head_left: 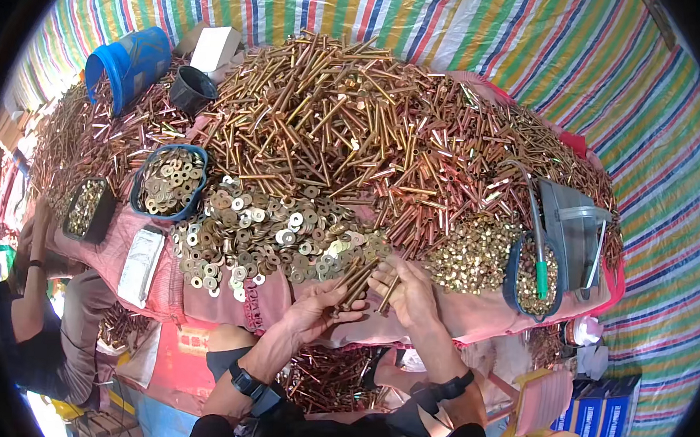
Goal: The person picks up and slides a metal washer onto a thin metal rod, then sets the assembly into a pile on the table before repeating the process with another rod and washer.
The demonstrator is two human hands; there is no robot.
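Several long brass-coloured bolts point(356, 281) lie in my left hand point(312, 314), its fingers closed round them at the near edge of the cloth-covered table. Close beside it, my right hand point(413, 296) pinches another bolt point(389, 293), tilted, between thumb and fingers. Just beyond my left hand spreads a heap of flat round washers point(257, 229). Small brass-coloured nuts point(469, 256) are piled past my right hand. Behind both rises a large mound of loose bolts point(316, 120). My fingers partly cover the bolts, so their ends cannot all be made out.
A blue tub of washers point(137, 193) and a dark tray of nuts point(108, 221) stand left. At right are a blue tub point(511, 276) with a green-handled tool point(541, 280) and a grey scoop point(567, 232). A blue bucket point(139, 61) lies back left. Another person's arm point(31, 295) is at left.
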